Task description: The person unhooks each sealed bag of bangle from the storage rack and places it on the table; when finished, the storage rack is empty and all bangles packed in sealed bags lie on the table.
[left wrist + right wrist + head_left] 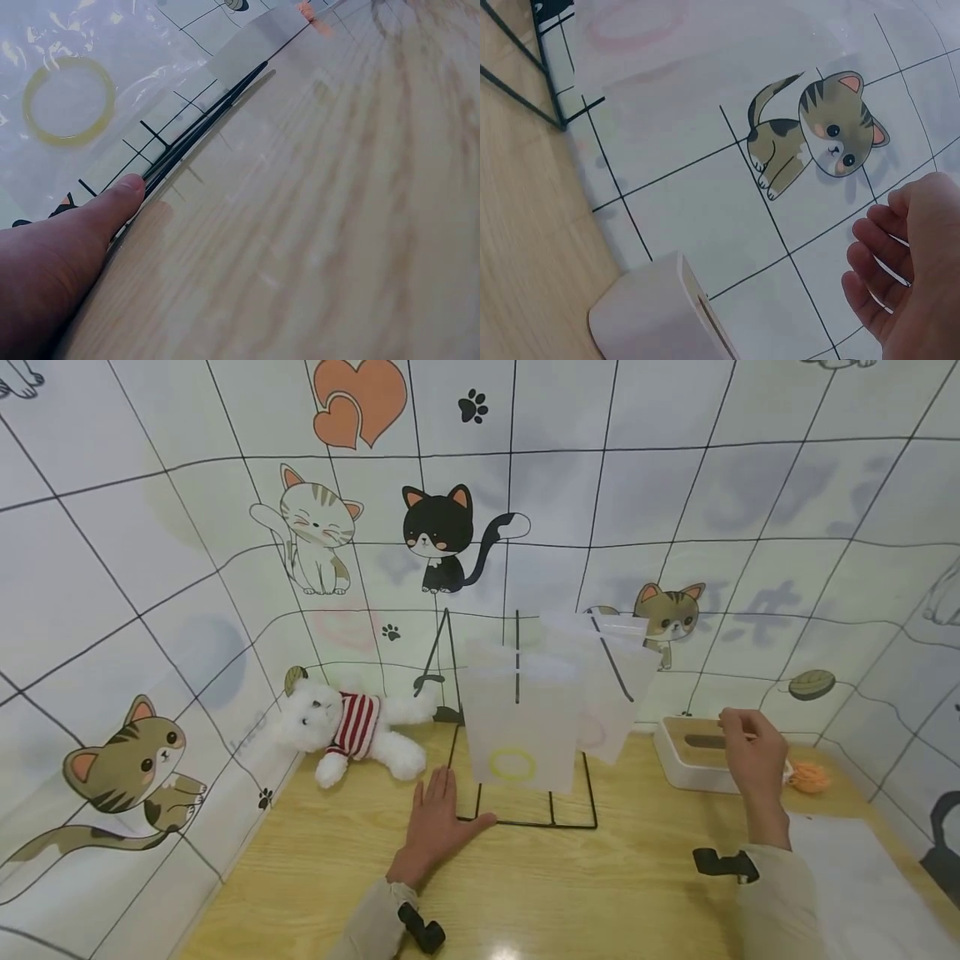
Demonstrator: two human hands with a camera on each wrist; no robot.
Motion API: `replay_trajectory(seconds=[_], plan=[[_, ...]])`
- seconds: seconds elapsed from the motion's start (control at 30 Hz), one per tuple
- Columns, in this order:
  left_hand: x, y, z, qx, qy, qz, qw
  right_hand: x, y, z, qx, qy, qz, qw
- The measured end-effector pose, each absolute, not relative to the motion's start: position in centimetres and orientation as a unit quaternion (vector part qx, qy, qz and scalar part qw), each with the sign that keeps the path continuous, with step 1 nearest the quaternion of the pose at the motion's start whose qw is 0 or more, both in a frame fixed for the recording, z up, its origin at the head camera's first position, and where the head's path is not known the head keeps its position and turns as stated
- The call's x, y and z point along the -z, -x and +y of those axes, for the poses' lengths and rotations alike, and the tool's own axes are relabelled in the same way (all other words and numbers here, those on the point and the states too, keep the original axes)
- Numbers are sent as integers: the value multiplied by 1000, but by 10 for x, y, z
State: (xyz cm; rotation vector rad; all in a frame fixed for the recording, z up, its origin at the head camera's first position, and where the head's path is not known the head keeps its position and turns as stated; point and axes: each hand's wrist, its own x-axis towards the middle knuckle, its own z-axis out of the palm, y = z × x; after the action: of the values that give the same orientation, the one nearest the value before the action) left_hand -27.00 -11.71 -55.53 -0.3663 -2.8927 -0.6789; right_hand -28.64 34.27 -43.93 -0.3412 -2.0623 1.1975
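A black wire rack [596, 802] stands on the table with clear plastic bags on its prongs. The front bag [525, 718] shows a yellow ring [69, 101]; a second bag [611, 693] with a faint pink ring hangs tilted behind it to the right. My left hand [435, 827] rests at the rack's front left corner, fingers straight, thumb touching the base wire. My right hand [752, 752] is raised over the white box [701, 777] with a wooden slotted top. Its fingers [877, 259] curl loosely, and nothing shows between them in the right wrist view.
To the rack's left lies a white plush bear [356, 727] in a red-striped shirt. An orange tassel-like bundle [810, 777] sits right of the box. A white sheet [862, 877] covers the table's right side. A cat-print cloth [570, 493] hangs behind.
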Motion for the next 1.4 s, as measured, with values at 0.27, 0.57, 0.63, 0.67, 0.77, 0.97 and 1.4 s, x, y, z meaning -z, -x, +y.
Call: replay_trajectory(seconds=[0.27,0.57,0.63,0.67,0.77,0.97,1.4], plan=[[560,274,-117,223,121,-965,74,425,304,306,-540,90,-739,393],[560,267,-116,218,123,-965,76,400,308,268,-589,14,-686,426],[560,266,-116,224,124,-964,76,396,308,265,-582,8,-693,426],[561,266,-116,225,125,-963,77,394,307,264,-581,5,-695,423],[565,270,-117,222,127,-963,81,388,305,259,-581,4,-703,411],[569,278,-122,212,120,-967,77,379,304,247,-572,-19,-724,386],[563,275,-120,227,125,-962,81,387,307,236,-523,-46,-784,331]])
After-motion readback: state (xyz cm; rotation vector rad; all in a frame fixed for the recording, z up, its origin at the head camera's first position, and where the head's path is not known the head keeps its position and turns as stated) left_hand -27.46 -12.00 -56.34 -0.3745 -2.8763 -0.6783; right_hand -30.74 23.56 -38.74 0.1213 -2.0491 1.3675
